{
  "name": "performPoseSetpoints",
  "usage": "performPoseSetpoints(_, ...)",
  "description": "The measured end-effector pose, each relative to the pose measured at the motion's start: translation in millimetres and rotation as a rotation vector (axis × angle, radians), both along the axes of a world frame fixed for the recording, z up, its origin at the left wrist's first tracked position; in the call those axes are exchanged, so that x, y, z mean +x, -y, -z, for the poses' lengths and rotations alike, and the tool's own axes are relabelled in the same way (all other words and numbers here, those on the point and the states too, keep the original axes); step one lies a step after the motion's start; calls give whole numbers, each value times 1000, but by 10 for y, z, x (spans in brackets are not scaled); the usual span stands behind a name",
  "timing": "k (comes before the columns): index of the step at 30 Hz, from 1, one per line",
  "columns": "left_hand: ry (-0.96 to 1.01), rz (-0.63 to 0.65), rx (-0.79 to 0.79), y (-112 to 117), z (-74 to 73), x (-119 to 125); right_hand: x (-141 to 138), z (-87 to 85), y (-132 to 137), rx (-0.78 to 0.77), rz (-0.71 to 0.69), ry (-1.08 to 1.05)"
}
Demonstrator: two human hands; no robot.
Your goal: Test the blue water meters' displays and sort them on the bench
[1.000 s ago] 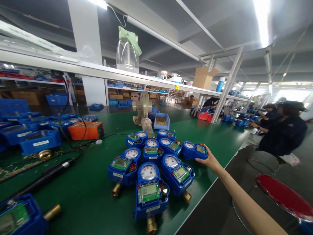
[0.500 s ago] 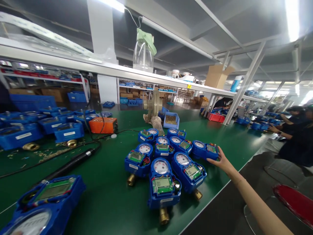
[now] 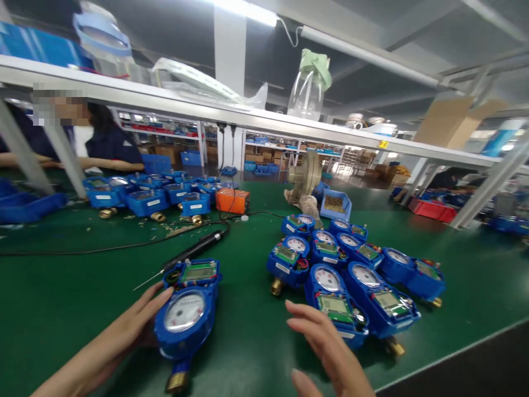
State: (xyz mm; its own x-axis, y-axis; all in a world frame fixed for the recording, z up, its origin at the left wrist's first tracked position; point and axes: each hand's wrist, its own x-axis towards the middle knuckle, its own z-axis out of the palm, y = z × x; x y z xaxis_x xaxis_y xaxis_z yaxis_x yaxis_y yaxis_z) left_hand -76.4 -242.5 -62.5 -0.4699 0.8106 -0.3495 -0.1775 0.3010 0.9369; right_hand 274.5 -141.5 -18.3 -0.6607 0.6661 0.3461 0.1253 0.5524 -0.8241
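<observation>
A blue water meter (image 3: pixel 185 312) with a round white dial, a green circuit board and a brass fitting stands on the green table in front of me. My left hand (image 3: pixel 142 320) grips its left side, thumb near the dial housing; the other fingers are partly hidden behind it. My right hand (image 3: pixel 326 347) hovers with fingers apart and nothing in it, just in front of a group of similar meters (image 3: pixel 335 303). Behind the held meter lies a black electric screwdriver (image 3: pixel 192 249) with a long thin bit.
Many more blue meters (image 3: pixel 149 203) stand at the back left, beside an orange box (image 3: pixel 232 200). A beige blower (image 3: pixel 306 173) and a blue bin of small brass-coloured parts (image 3: pixel 335 205) are behind the group. A shelf (image 3: pixel 264 117) spans overhead. A co-worker (image 3: pixel 111 138) sits across the table.
My view has swung left. My right hand has left the rightmost meter of the group and come back toward me, empty. My left hand now shows at the near meter, which appears turned more upright in view.
</observation>
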Motion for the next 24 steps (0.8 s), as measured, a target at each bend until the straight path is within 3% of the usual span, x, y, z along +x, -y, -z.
performPoseSetpoints(2,61,6,5,-14,-27,-86,-468,160,28,-191,-132,-70)
performPoseSetpoints(6,101,188,187,-66,-41,-310,-1332,426,-141,-612,-120,-225)
performPoseSetpoints(11,124,316,285,-152,163,-512,-2045,592,-437,-979,-162,-341)
performPoseSetpoints(17,311,351,465,-287,463,-524,-2343,494,-524,-1142,-338,-431)
performPoseSetpoints(24,398,484,536,-325,433,-528,-2271,425,-435,-1156,-392,-320)
